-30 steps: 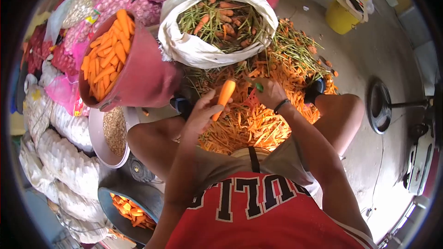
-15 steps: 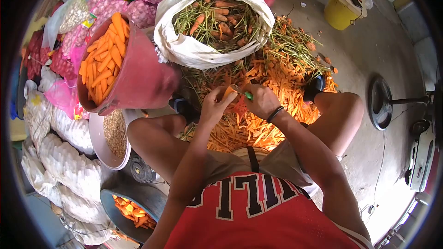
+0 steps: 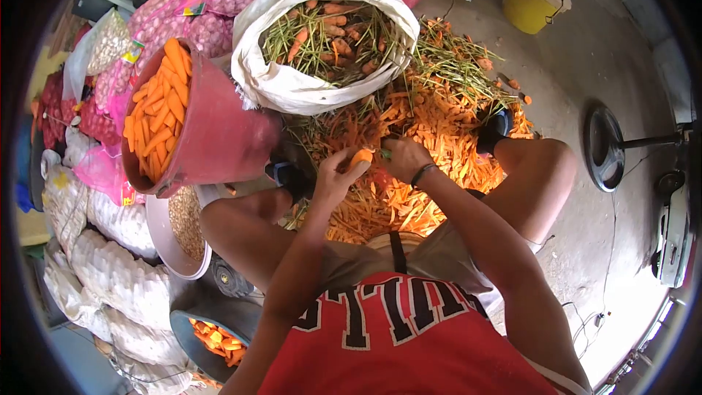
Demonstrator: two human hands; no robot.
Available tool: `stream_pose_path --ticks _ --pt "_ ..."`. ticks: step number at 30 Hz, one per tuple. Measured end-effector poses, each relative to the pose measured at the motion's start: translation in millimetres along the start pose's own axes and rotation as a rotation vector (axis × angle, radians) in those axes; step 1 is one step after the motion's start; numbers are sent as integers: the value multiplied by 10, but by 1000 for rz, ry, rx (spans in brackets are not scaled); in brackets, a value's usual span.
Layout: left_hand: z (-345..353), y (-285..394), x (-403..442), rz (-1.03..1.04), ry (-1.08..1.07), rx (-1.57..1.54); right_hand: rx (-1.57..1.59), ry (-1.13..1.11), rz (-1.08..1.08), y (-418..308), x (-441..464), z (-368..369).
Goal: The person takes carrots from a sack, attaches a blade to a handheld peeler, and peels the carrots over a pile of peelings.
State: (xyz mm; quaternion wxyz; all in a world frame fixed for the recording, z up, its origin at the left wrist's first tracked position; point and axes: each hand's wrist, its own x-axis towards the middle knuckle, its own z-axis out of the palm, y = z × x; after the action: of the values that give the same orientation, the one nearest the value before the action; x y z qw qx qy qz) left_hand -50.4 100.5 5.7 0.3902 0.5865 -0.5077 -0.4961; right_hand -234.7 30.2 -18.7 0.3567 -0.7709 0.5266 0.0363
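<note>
My left hand (image 3: 337, 175) is closed around a peeled orange carrot (image 3: 360, 158), whose rounded end points up and to the right. Close beside it on the right, my right hand (image 3: 406, 159) grips a small tool with a green handle (image 3: 386, 153), mostly hidden by the fingers. Orange peelings (image 3: 431, 132) lie heaped under and around both hands, between my legs. Just beyond them, a white sack (image 3: 270, 88) holds unpeeled carrots and green stalks.
A red bucket (image 3: 227, 128) of peeled carrots leans at the left, near a bowl (image 3: 164, 238) and white sacks (image 3: 121, 278). A dark container (image 3: 191, 347) holds carrot pieces at lower left. At right are a yellow bucket (image 3: 523, 9) and a round black base (image 3: 604, 148).
The carrot, upright and apart from the tool a second ago, is now tilted beside my right hand. Both hands have come together. The view has shifted slightly.
</note>
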Motion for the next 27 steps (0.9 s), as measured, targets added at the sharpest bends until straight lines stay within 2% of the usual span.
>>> stream_pose_path --ticks 1,2,3,5,8,9,10,11,12,13,15,18,19,21,23,25,26,27 --pt "3 9 -31 -9 -16 -22 -83 -135 83 239 174 97" --pt "-10 25 -47 -20 -36 -39 -211 -380 205 457 302 137" --pt "-30 59 -62 14 -36 -63 -441 -412 14 901 475 469" --pt "-186 -54 -35 -49 36 -182 -490 -613 -33 945 447 359" --pt "-682 -311 235 -193 280 -300 -359 -571 -32 610 320 196" --pt "-908 -222 360 -202 370 -455 -307 -543 -28 553 298 224" --pt "-1280 -243 503 -170 349 -643 -257 -537 -42 547 362 332" --pt "-1626 0 574 10 270 -843 -208 -532 -56 552 434 448" --pt "-2060 21 726 165 453 -817 -207 -562 -38 475 432 414" --pt "-2231 369 732 336 495 -1047 -203 -593 -21 366 395 331" --pt "-2542 808 780 517 725 -1228 -176 -629 -11 323 434 386" --pt "-2417 1070 927 477 850 -1002 -178 -628 -35 186 402 244" --pt "-2389 972 1002 407 682 -864 -102 -587 -44 170 356 182" --pt "-1983 875 1204 204 679 -556 -116 -558 -67 236 411 277" --pt "-1579 706 1495 68 569 -293 -129 -549 -81 389 548 541" --pt "-1202 457 1821 101 395 -74 -158 -602 -81 327 525 462" --pt "-1111 279 1992 197 269 157 -171 -627 -82 305 516 430" --pt "-976 196 2139 191 163 343 -144 -587 -118 357 549 531"
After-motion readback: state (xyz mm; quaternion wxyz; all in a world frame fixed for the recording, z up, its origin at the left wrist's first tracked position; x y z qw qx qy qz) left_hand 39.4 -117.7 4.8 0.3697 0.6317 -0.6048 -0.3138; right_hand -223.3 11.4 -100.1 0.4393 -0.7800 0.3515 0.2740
